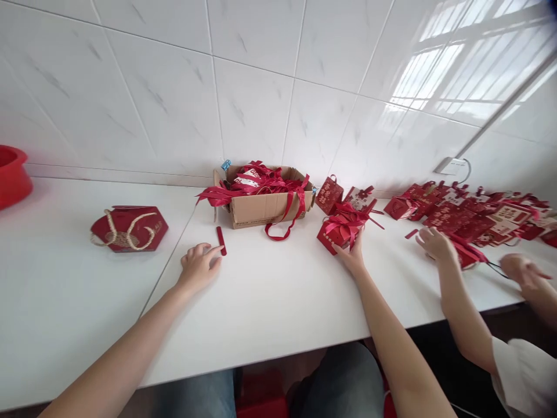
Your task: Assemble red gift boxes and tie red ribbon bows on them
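Farthest left on the table (270, 313) sits a red tub (13, 180), and to its right a maroon box (150, 232) lies with its rope handles (114, 229) uppermost. We judge that box to be light, thin card; the rope would be the kindest place to lift it, since its panels could crease.

Our left grip (199, 271) is apart, fingers loosely bent, the index fingertip at the near end of a flat red strip (220, 238). We cannot tell whether it touches. The strip looks thin and nearly weightless, and lying so flat it may be awkward to pick up except by an edge.

Beyond, near the wall, a cardboard carton (270, 210) holds tangled red ribbons (261, 181), some hanging over its side. They look soft and slippery, so one pulled may drag others.

Right of the carton, our right grip (354, 258) is clamped on the near right corner of a red gift box (329, 235) topped with a ribbon bow (346, 217). We expect it to be light and fairly stiff at the folds, yet easily dented; low on the side panels suits it, clear of the bow, which could crush or slip.

Farther right, a co-worker's hands (438, 247) work beside a pile of red boxes (470, 217).
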A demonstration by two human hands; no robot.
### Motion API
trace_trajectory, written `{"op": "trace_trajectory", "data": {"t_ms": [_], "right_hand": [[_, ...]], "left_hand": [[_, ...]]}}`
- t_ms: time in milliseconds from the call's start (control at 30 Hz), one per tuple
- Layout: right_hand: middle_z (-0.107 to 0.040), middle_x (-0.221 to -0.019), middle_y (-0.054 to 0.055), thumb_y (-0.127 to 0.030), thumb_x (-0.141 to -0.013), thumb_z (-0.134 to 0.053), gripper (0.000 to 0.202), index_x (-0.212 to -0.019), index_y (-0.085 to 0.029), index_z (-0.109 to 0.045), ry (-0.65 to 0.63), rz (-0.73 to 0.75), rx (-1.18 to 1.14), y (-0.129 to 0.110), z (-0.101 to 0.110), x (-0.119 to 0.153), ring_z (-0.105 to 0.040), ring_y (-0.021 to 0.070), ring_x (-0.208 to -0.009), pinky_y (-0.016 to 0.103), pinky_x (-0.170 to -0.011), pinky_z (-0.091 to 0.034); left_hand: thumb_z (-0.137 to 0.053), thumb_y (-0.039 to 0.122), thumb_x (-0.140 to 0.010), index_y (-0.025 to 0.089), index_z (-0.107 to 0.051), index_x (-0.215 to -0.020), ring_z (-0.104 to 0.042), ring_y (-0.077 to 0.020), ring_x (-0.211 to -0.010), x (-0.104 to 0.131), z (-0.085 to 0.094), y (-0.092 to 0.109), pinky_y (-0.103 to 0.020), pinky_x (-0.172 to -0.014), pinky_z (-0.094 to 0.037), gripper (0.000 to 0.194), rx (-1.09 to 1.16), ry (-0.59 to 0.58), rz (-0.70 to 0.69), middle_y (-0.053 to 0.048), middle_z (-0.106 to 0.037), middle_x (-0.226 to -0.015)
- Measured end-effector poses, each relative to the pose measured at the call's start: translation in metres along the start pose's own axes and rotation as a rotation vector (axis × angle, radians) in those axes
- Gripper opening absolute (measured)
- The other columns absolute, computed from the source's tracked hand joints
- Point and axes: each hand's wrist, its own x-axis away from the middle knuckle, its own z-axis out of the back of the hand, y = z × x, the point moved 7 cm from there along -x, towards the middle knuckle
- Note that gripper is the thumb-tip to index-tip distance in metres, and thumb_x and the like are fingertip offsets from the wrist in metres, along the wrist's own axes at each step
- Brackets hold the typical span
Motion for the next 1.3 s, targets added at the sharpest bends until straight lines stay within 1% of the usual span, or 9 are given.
{"op": "trace_trajectory", "data": {"t_ms": [167,333,400,567,767,900,1033,1200,1300], "right_hand": [[-0.020,-0.154,0.020,-0.056,-0.065,-0.067,0.120,-0.150,-0.019,0.009,0.016,-0.257,0.279,0.025,-0.018,-0.026,-0.028,0.0327,-0.140,0.055,-0.110,-0.024],[-0.031,-0.148,0.024,-0.060,-0.060,-0.069,0.122,-0.151,-0.015,-0.001,0.047,-0.364,0.434,0.033,-0.021,-0.025,-0.034,0.0396,-0.135,0.058,-0.109,-0.023],[-0.032,-0.146,0.025,-0.062,-0.061,-0.067,0.120,-0.151,-0.012,-0.005,0.135,-0.349,0.365,0.031,-0.013,-0.019,-0.032,0.0398,-0.136,0.056,-0.108,-0.026],[-0.033,-0.143,0.029,-0.063,-0.074,-0.056,0.102,-0.149,-0.007,-0.015,0.343,-0.269,0.237,0.018,0.004,0.002,-0.031,0.0375,-0.135,0.050,-0.108,-0.030],[-0.033,-0.141,0.030,-0.058,-0.078,-0.051,0.092,-0.146,-0.004,-0.020,0.365,-0.221,0.221,0.002,-0.004,0.018,-0.032,0.0389,-0.133,0.053,-0.109,-0.027],[-0.028,-0.144,0.024,-0.054,-0.081,-0.049,0.080,-0.143,-0.009,-0.025,0.367,-0.090,0.217,-0.033,-0.023,0.032,-0.024,0.0357,-0.137,0.056,-0.111,-0.023],[-0.029,-0.146,0.016,-0.052,-0.081,-0.053,0.072,-0.142,-0.022,-0.027,0.085,0.057,-0.050,-0.082,-0.081,0.058,-0.028,0.0302,-0.137,0.052,-0.106,-0.033],[-0.022,-0.153,0.010,-0.057,-0.079,-0.056,0.077,-0.144,-0.028,-0.024,-0.477,-0.045,-0.536,-0.128,-0.165,0.103,-0.033,0.0258,-0.137,0.045,-0.109,-0.036],[-0.026,-0.152,0.010,-0.061,-0.073,-0.063,0.096,-0.148,-0.025,-0.014,-0.551,-0.026,-0.596,-0.140,-0.174,0.111,-0.033,0.0252,-0.138,0.044,-0.114,-0.031]], "left_hand": [[-0.045,0.035,-0.084,0.024,-0.055,-0.126,-0.043,-0.0339,-0.118,0.002,0.014,0.000,-0.052,-0.099,-0.035,0.044,0.057,0.090,0.000,-0.014,-0.051,-0.122],[-0.059,0.046,-0.080,0.013,-0.039,-0.129,-0.024,-0.0415,-0.132,0.013,0.086,-0.047,-0.060,-0.103,-0.025,0.062,0.079,0.651,0.295,-0.022,-0.028,-0.140],[-0.063,0.052,-0.077,0.012,-0.028,-0.134,-0.015,-0.0430,-0.135,0.019,0.104,-0.070,-0.062,-0.105,-0.020,0.078,0.116,0.763,0.383,-0.024,-0.016,-0.145],[-0.074,0.055,-0.065,0.013,-0.004,-0.141,-0.008,-0.0447,-0.139,0.009,0.108,-0.116,-0.065,-0.108,-0.011,0.112,0.361,0.644,0.503,-0.025,-0.004,-0.149],[-0.083,0.039,-0.056,0.008,-0.010,-0.141,-0.043,-0.0303,-0.126,0.002,0.112,-0.133,-0.049,-0.107,-0.038,0.117,0.646,0.689,0.539,-0.021,-0.029,-0.143],[-0.080,0.032,-0.060,0.015,-0.024,-0.136,-0.056,-0.0233,-0.113,0.007,0.123,-0.088,-0.042,-0.097,-0.051,0.096,0.758,0.595,0.237,-0.014,-0.045,-0.136],[-0.079,0.037,-0.059,0.021,-0.031,-0.134,-0.053,-0.0270,-0.121,0.018,0.096,0.005,-0.039,-0.096,-0.052,0.090,0.870,0.180,-0.143,-0.014,-0.044,-0.139],[-0.078,0.044,-0.062,0.022,-0.011,-0.146,-0.039,-0.0315,-0.134,0.034,0.043,0.079,-0.042,-0.102,-0.046,0.110,0.774,0.107,-0.126,-0.020,-0.027,-0.148],[-0.082,0.051,-0.054,0.019,-0.003,-0.149,-0.033,-0.0379,-0.136,0.042,0.023,0.098,-0.050,-0.106,-0.040,0.128,0.648,0.018,-0.146,-0.024,-0.025,-0.147]]}}
